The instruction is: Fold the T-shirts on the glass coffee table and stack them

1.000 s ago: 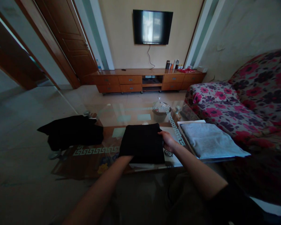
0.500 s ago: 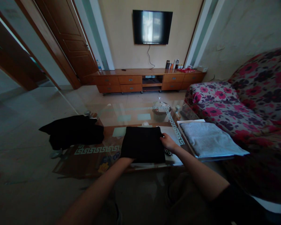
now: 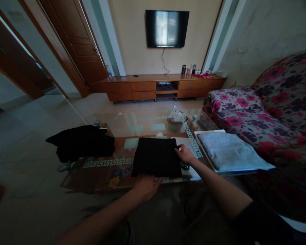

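Observation:
A black garment (image 3: 156,158), folded into a neat rectangle, lies on the glass coffee table (image 3: 109,162) in front of me. My right hand (image 3: 185,154) is at its right edge, thumb and fingers pinching the side. At the near edge is my left hand (image 3: 146,188), thumb apart and fingertips close against the cloth; nothing shows in it. To the left, another black garment (image 3: 83,144) lies loosely heaped over the table's end. A folded grey garment (image 3: 226,151) rests on the right.
A waste basket (image 3: 175,125) stands beyond the right part of the glass. A flowered sofa (image 3: 244,115) flanks the right side. Along the far wall runs a wooden TV cabinet (image 3: 142,86) with bottles and cans on it, below a television (image 3: 167,29).
My left hand has come out from under the near edge of the folded black garment and moved towards me. My right hand stays at the right edge. The view has shifted slightly.

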Available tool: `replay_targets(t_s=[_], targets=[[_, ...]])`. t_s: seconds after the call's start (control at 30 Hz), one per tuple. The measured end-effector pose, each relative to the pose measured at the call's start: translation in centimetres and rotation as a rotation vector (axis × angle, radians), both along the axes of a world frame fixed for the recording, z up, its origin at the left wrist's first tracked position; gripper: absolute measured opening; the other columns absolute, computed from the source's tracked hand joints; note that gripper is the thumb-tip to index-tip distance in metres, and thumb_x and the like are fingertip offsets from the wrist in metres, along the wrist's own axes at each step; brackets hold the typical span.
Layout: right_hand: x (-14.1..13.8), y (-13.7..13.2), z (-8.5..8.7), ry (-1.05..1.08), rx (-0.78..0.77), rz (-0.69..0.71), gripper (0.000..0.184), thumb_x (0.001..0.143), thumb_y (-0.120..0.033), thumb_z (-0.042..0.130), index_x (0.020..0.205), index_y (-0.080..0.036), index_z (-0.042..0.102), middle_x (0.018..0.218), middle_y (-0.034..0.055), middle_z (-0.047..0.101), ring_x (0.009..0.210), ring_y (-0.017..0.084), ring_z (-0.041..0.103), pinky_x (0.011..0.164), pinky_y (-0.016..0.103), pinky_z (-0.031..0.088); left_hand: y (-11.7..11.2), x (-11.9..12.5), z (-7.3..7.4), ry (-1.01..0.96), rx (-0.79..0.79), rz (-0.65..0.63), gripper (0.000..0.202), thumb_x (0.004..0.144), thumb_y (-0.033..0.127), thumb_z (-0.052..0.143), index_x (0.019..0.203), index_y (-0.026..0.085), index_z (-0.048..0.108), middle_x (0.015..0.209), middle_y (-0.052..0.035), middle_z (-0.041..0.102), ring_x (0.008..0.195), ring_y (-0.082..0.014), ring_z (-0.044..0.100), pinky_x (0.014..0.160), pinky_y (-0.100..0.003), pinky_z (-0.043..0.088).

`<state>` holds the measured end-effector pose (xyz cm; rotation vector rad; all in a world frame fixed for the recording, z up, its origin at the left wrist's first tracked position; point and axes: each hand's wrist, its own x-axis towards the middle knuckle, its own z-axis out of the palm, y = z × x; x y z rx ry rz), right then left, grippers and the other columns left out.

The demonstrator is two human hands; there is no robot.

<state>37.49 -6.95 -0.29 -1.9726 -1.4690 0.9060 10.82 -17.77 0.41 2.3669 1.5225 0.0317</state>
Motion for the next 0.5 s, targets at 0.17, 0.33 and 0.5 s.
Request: replay_targets(t_s=[0.17,0.33,0.5], targets=[[0.0,1.4,-0.3,-0.042,0.065,-0.026,0.04,0.088,-0.044,0.068,0.114,-0.014,0.064,0.081,0.0071,0.072,0.079,0.022,0.068,0.077,0.03,0.048,-2.4,1.5,1.6,-0.023,0.067,-0.183,0.054,0.098,0.055,0.041,0.131,0.017,0.061,0.126,-0.0173,0.065,0.116,-0.0347,0.06,0.102,-0.052,0.045],[-0.4,3.0,-0.4,-0.002,0.125,-0.073,0.048,0.09,-0.046,0.064,0.125,-0.014,0.056,0.095,0.0082,0.074,0.082,0.019,0.069,0.076,0.028,0.049,-1.3,2.5,4.7,-0.201,0.105,-0.405,0.032,0.1,0.034,0.04,0.119,0.023,0.064,0.106,-0.0093,0.068,0.098,-0.0234,0.063,0.091,-0.038,0.05],[-1.0,4.4,-0.9,-0.002,0.17,-0.109,0.045,0.09,-0.038,0.063,0.127,-0.015,0.053,0.1,0.0069,0.073,0.083,0.017,0.068,0.077,0.027,0.05,4.5,0.5,5.8,-0.242,0.288,-0.198,0.041,0.103,0.034,0.031,0.128,0.021,0.061,0.122,-0.0114,0.064,0.116,-0.0238,0.058,0.105,-0.039,0.044]])
